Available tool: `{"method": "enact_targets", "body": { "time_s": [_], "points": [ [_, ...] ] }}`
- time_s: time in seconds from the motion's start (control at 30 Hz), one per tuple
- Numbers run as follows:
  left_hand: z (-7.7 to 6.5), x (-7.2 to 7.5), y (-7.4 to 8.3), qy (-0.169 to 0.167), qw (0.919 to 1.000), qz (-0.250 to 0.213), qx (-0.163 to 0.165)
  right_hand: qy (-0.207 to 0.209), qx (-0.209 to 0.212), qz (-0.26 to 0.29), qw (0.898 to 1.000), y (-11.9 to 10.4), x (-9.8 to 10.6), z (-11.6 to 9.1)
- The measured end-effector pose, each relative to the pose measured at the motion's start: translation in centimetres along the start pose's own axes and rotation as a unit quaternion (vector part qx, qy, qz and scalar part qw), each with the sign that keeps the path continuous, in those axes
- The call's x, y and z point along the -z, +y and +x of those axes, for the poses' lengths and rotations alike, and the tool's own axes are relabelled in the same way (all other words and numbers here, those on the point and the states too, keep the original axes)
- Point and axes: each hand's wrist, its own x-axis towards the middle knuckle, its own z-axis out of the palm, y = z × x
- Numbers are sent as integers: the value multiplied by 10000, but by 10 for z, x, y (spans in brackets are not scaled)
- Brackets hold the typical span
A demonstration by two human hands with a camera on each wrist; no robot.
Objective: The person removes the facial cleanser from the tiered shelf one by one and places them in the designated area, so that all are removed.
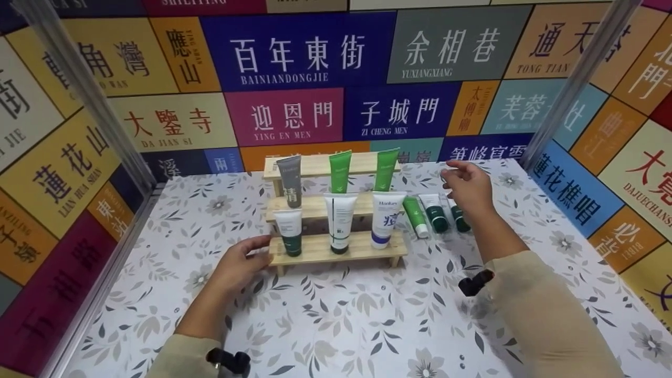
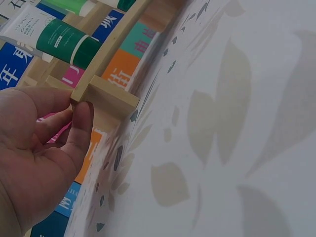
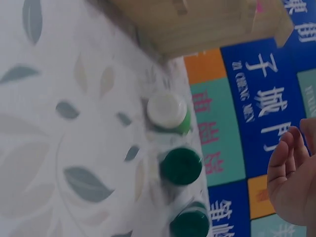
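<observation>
A three-tier wooden display stand (image 1: 357, 253) holds several squeeze tubes standing on their caps. My left hand (image 1: 242, 265) is at the left end of its lowest shelf; in the left wrist view, thumb and fingers (image 2: 81, 131) pinch the shelf's corner. A white tube with a dark green lower part (image 1: 292, 244) stands just above that hand. Over the right side of the table my right hand (image 1: 470, 189) hovers, fingers loosely bent and holding nothing. Beneath and beside it lie a green tube (image 1: 415, 215) and two white-and-green tubes (image 1: 436, 212), the outermost partly hidden by the hand.
On the front shelf also stand a white tube (image 1: 341, 220) and a white-and-blue tube (image 1: 387, 218). Behind them are a grey tube (image 1: 292, 181) and two green tubes (image 1: 340, 170). A leaf-patterned cloth (image 1: 336, 325) covers the table, with sign-printed walls (image 1: 294, 58) around it.
</observation>
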Motion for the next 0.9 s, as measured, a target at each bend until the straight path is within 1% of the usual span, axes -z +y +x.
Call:
{"method": "enact_targets", "body": {
  "time_s": [0.13, 0.27, 0.37, 0.67, 0.73, 0.9],
  "points": [
    [0, 0, 1, 32, 10000, 36, 47, -124, 105, 104, 9998, -14, -9, -9],
    [-1, 0, 0, -36, 10000, 37, -73, -227, 407, 196, 9987, -22, -15, -17],
    [-2, 0, 0, -75, 9998, 24, -183, -313, 622, 393, 9968, -26, -17, -22],
    [1, 1, -1, -57, 9999, 59, -122, -487, 936, 599, 9926, -43, -26, -33],
    [0, 2, -1, -60, 9999, 87, -124, -574, 1025, 770, 9901, -48, -28, -36],
    [1, 1, 0, -13, 9999, 137, 42, -866, 1148, 1183, 9825, -58, -35, -42]
  ]
}}
